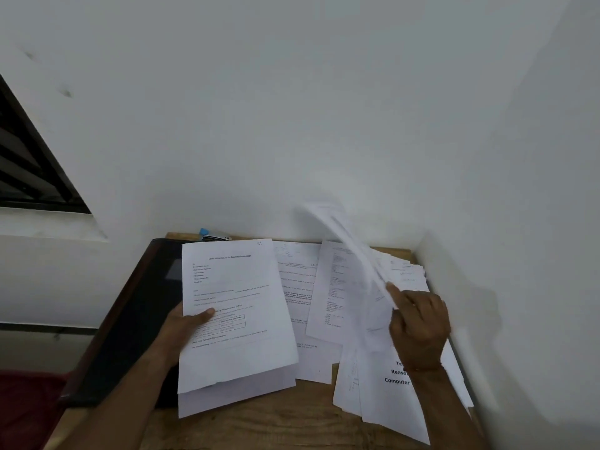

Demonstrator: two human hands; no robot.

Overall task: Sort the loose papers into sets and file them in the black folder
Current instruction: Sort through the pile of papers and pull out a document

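Head view: left hand (pixel 191 323) grips sheets (pixel 233 306); right hand (pixel 418 323) lifts page (pixel 350 245).

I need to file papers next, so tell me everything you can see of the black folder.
The black folder lies flat along the left side of the wooden table, glossy, with a dark reddish edge and a pale rectangular patch near its far end. The sheets gripped by the left hand cover its right part.
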